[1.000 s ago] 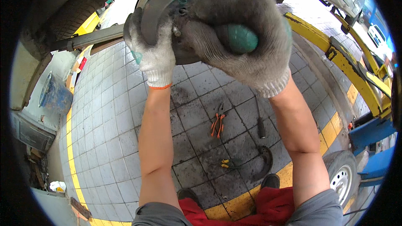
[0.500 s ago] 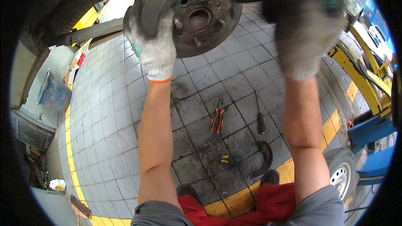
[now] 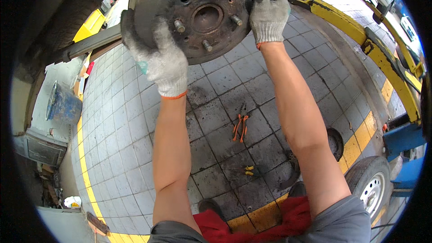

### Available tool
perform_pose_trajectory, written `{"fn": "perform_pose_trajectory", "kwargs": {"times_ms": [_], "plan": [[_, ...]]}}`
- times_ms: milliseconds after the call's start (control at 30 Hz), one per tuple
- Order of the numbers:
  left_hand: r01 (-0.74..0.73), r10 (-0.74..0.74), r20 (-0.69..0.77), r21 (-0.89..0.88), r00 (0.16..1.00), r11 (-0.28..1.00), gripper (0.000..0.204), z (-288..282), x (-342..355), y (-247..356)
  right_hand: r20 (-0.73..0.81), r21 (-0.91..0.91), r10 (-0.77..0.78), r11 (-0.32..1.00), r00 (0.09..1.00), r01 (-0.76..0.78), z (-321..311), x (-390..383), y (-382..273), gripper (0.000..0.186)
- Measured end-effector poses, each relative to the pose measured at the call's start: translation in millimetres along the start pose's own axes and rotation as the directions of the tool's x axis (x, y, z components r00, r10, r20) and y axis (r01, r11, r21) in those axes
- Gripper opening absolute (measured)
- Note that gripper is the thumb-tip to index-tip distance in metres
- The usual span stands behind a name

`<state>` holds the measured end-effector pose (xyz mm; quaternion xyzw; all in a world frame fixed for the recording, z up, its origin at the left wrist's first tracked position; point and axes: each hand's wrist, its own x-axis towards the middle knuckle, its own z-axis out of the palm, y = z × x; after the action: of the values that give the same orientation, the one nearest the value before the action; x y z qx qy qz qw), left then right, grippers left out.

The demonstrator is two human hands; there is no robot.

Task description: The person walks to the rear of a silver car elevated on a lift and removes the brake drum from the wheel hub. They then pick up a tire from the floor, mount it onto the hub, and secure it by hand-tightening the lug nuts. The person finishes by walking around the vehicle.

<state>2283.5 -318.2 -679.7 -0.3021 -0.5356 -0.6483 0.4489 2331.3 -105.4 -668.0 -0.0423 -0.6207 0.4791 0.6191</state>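
Brake drum, rusty, with studs, sits overhead on the hub of a raised car. Left hand & right hand, both gloved, clasp its rim on opposite sides — probably so it stays square. Below on the tiled floor: orange pliers, a wheel, yellow lift arm.

Open space lies between both forearms below the brake drum. Wheel studs project from its face. The yellow lift arm blocks the right side.
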Motion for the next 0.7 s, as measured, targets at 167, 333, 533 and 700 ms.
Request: {"fn": "perform_pose_trajectory", "kwargs": {"times_ms": [167,333,533,700], "plan": [[-0.321,0.208,0.309,0.383,0.928,0.866,0.058,-16,35,6,-0.025,-0.33,-0.181,0.93,0.983,0.163,9,-39,63,0.036],[-0.239,0.165,0.473,0.101,0.865,0.966,0.057,-4,71,59,0.088,-0.684,0.043,0.729,0.995,0.029,25,-101,81,0.041],[-0.443,0.309,0.449,0.23,0.838,0.867,0.055,-7,63,51,0.0,-0.568,-0.292,0.787,0.956,0.24,12,-62,78,0.029],[-0.607,0.432,0.435,0.651,0.79,0.456,0.051,-31,26,-12,0.136,-0.63,-0.577,0.577,0.806,0.519,3,21,4,0.029]]}}
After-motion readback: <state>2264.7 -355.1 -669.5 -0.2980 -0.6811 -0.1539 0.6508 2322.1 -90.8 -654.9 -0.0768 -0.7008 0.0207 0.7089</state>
